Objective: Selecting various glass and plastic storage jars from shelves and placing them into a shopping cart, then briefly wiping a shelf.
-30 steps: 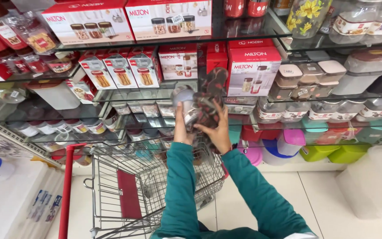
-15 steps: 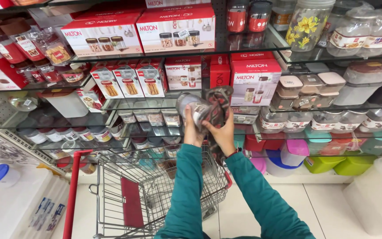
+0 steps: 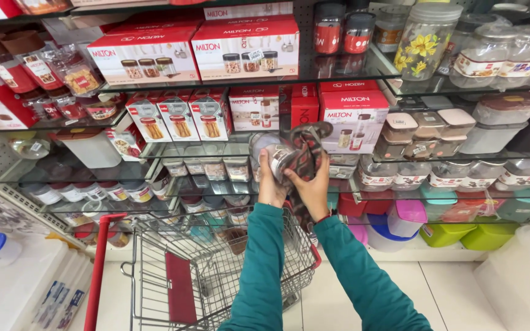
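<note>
Both my hands are raised in front of the glass shelves, in teal sleeves. My left hand (image 3: pixel 270 181) grips a clear glass jar (image 3: pixel 271 151) from below. My right hand (image 3: pixel 311 187) holds a dark patterned cloth (image 3: pixel 305 154) that wraps around the jar's right side and hangs down between my arms. The jar and cloth sit just in front of a shelf of small clear containers (image 3: pixel 216 168). Below my hands stands a wire shopping cart (image 3: pixel 216 270) with a red handle (image 3: pixel 98 270).
Glass shelves hold red and white boxes (image 3: pixel 246 49), a red box (image 3: pixel 354 116), jars with red lids (image 3: pixel 328 27), a flower-printed jar (image 3: pixel 423 40) and stacked lidded containers (image 3: pixel 424 132). Coloured plastic tubs (image 3: pixel 443 233) line the bottom. White bins (image 3: pixel 13 282) stand at left.
My hands with the jar and cloth have come down and slightly right relative to the shelves. The view has tilted, showing more of the cart and the floor.
</note>
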